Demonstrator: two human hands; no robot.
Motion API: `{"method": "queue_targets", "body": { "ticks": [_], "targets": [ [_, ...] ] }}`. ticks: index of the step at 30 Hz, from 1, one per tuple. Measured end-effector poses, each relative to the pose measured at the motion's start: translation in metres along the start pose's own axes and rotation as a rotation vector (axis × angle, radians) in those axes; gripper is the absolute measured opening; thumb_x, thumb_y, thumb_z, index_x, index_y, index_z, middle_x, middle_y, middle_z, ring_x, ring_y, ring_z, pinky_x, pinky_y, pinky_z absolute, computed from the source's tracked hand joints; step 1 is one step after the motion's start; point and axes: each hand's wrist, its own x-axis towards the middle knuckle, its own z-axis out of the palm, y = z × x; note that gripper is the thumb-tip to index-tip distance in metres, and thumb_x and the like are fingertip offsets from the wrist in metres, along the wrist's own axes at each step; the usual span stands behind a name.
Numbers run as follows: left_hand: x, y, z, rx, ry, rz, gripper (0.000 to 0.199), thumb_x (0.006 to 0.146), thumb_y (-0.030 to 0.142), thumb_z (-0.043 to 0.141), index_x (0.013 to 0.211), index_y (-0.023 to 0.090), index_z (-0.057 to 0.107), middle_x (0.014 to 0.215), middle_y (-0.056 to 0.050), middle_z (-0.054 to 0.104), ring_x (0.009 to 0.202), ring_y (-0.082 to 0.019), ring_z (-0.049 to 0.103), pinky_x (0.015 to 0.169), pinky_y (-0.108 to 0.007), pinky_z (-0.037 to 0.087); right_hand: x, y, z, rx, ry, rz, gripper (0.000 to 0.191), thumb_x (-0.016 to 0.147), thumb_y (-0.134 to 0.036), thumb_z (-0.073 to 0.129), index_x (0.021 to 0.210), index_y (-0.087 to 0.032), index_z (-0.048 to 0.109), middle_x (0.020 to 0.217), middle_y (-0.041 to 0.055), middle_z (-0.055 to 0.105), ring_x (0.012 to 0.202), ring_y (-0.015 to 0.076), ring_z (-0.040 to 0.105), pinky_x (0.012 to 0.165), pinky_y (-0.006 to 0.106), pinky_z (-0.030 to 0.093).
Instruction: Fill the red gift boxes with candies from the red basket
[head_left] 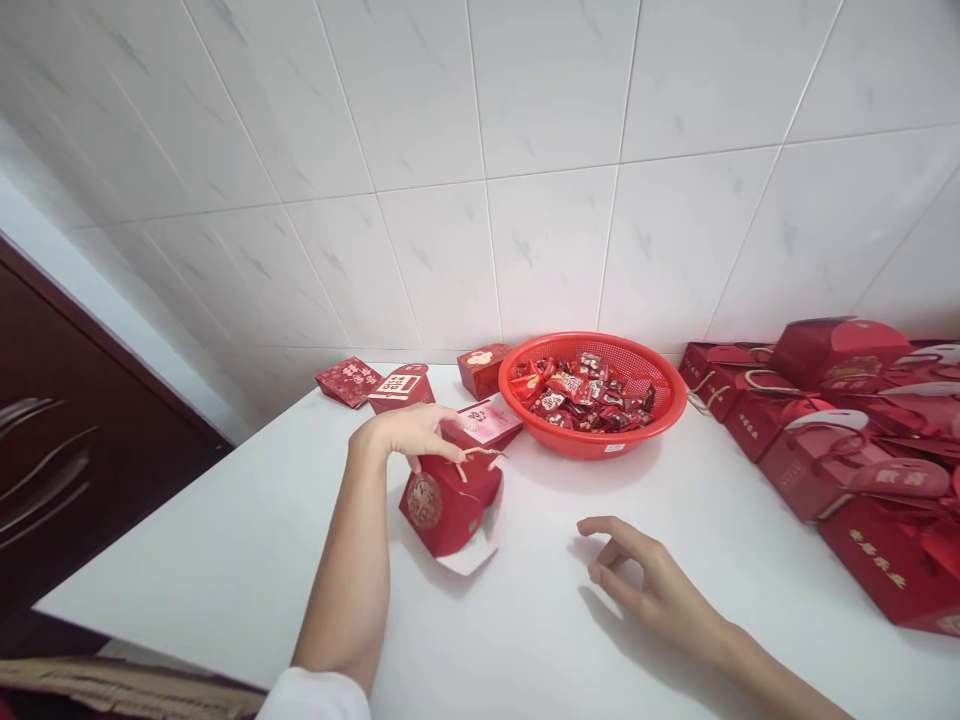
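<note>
My left hand (421, 430) grips a red gift box (447, 508) from behind its top edge, the thumb beside a twisted gold cord handle (480, 456). A round gold emblem marks the box's left face. Its near right end hangs open, with a white-lined flap (472, 553) folded out over the table; the inside is mostly hidden. My left fingertips are partly out of sight behind the box. To the right, my right hand (651, 580) hovers low over the table with fingers curved and apart, holding nothing.
A red plastic basket (517, 408) holds many wrapped sweets (585, 395). Smaller red boxes (403, 388) stand near the wall, one with a pink top (487, 420). Several handled gift boxes (821, 455) are massed at the right. The white table's (225, 560) left edge shows.
</note>
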Motion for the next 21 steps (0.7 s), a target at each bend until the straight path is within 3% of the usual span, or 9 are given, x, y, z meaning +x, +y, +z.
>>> {"method": "queue_targets", "body": {
  "ticks": [3,5,9,13,16,18,21],
  "targets": [
    [0.006,0.014,0.011,-0.031,-0.137,0.183,0.063,0.068,0.034,0.07,0.128,0.018,0.055,0.088,-0.005,0.071,0.08,-0.024,0.071,0.064,-0.029,0.058,0.0,-0.002,0.003,0.051,-0.007,0.014,0.034,0.096,-0.044,0.047,0.12,-0.021,0.055,0.09,0.006,0.07,0.078,0.0192,0.066,0.077,0.034,0.053],
    [0.013,0.028,0.024,-0.032,-0.25,0.265,0.056,0.068,0.027,0.068,0.123,0.018,0.057,0.083,-0.003,0.07,0.073,-0.021,0.071,0.064,-0.029,0.058,0.0,-0.005,0.006,0.108,-0.018,0.001,0.036,0.096,-0.048,0.049,0.119,-0.02,0.054,0.092,0.0063,0.069,0.08,0.0192,0.066,0.078,0.034,0.053],
    [0.022,0.058,0.05,0.113,-0.409,0.395,0.05,0.076,0.034,0.068,0.123,0.017,0.059,0.094,-0.008,0.073,0.07,-0.019,0.07,0.063,-0.028,0.056,-0.003,-0.006,0.009,0.169,-0.043,-0.052,0.043,0.092,-0.056,0.057,0.115,-0.02,0.054,0.097,0.0064,0.068,0.086,0.0189,0.063,0.081,0.032,0.051],
    [0.012,0.073,0.06,0.253,-0.393,0.52,0.062,0.08,0.054,0.068,0.131,0.021,0.059,0.113,-0.01,0.072,0.09,-0.024,0.071,0.072,-0.029,0.054,-0.007,-0.005,0.01,0.114,-0.131,-0.112,0.076,0.07,-0.074,0.07,0.122,-0.02,0.055,0.105,0.0079,0.064,0.092,0.0228,0.06,0.083,0.035,0.05],
    [0.002,0.076,0.061,0.261,-0.426,0.553,0.076,0.072,0.061,0.075,0.136,0.024,0.056,0.124,-0.01,0.068,0.101,-0.026,0.069,0.077,-0.029,0.053,-0.009,-0.009,0.011,0.023,-0.228,-0.18,0.092,0.062,-0.073,0.077,0.134,-0.023,0.05,0.123,0.0111,0.059,0.107,0.0282,0.056,0.093,0.04,0.048],
    [-0.001,0.076,0.063,0.248,-0.492,0.565,0.086,0.066,0.061,0.08,0.138,0.024,0.053,0.129,-0.011,0.065,0.103,-0.026,0.069,0.078,-0.03,0.054,-0.011,-0.012,0.015,-0.048,-0.254,-0.202,0.093,0.064,-0.068,0.079,0.139,-0.023,0.045,0.134,0.0131,0.054,0.116,0.0309,0.053,0.1,0.043,0.044],
    [0.002,0.076,0.066,0.247,-0.543,0.588,0.092,0.061,0.06,0.084,0.139,0.021,0.052,0.131,-0.013,0.063,0.102,-0.028,0.07,0.082,-0.033,0.054,-0.014,-0.014,0.022,-0.123,-0.217,-0.193,0.079,0.077,-0.057,0.074,0.139,-0.019,0.042,0.136,0.0155,0.052,0.119,0.0309,0.051,0.101,0.044,0.044]
  ]
}}
